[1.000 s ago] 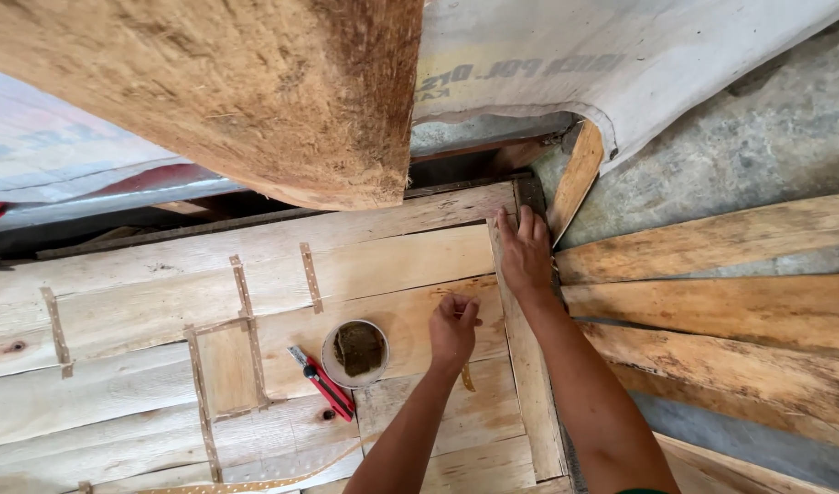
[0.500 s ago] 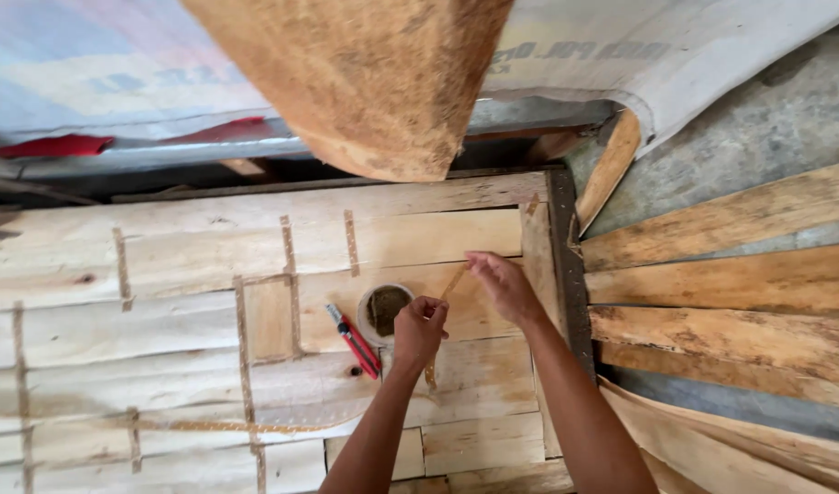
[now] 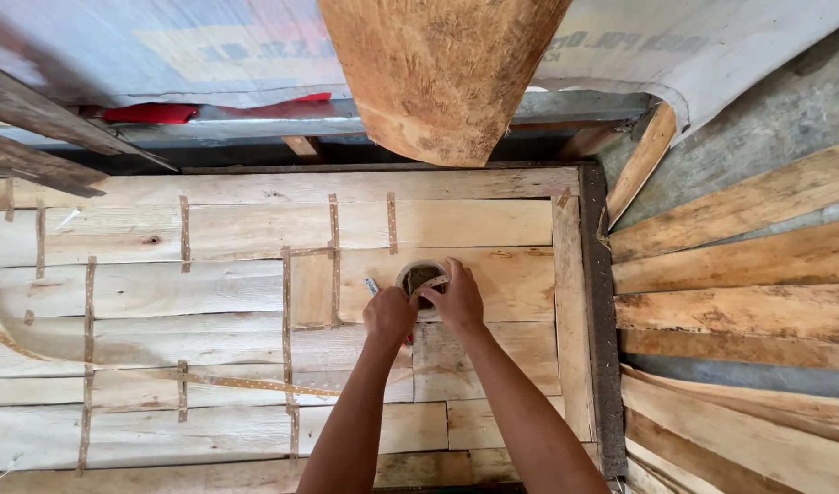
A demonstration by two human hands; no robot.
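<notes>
A small roll of brown perforated tape (image 3: pixel 418 273) sits on a work surface of pale wood veneer sheets (image 3: pixel 209 293) joined by strips of the same tape. My right hand (image 3: pixel 458 298) rests on the roll's right side, fingers curled over its rim. Just left of the roll, my left hand (image 3: pixel 388 316) is closed in a fist and pinches a short tape strip (image 3: pixel 430 285) that runs across the roll. A red-handled tool lies under my left hand, with only its pale tip (image 3: pixel 372 285) showing.
A loose length of tape (image 3: pixel 118 370) curls over the sheets at left. A thick rough wooden beam (image 3: pixel 438 73) hangs overhead at the top. Stacked wood planks (image 3: pixel 740 302) lie to the right, past a dark frame edge (image 3: pixel 595 320). A red object (image 3: pixel 154 112) sits behind the table.
My right hand has left the sheet's far right edge and come back to the tape roll. My left hand has moved up to the roll, covering the red-handled tool.
</notes>
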